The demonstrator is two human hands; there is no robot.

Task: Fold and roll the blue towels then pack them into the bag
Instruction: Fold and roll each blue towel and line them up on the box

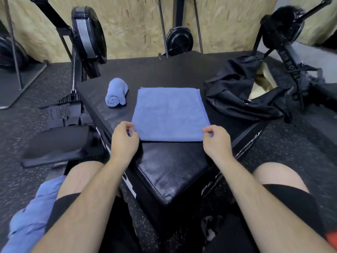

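Between left grip (124, 138), right grip (217, 140): towel (169, 114)

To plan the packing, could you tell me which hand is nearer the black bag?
Right. The right hand pinches the folded towel's near right corner, on the bag's side; the left hand pinches its near left corner.

Black padded box (171, 176), one corner toward the viewer, on speckled rubber floor (27, 114). Rower flywheel (87, 33) upright beyond its far left corner; footrest (63, 110) and seat (58, 148) along its left edge. Second rower (179, 40) behind the far edge, third (290, 33) past the right corner. Chipboard wall (136, 24) behind.
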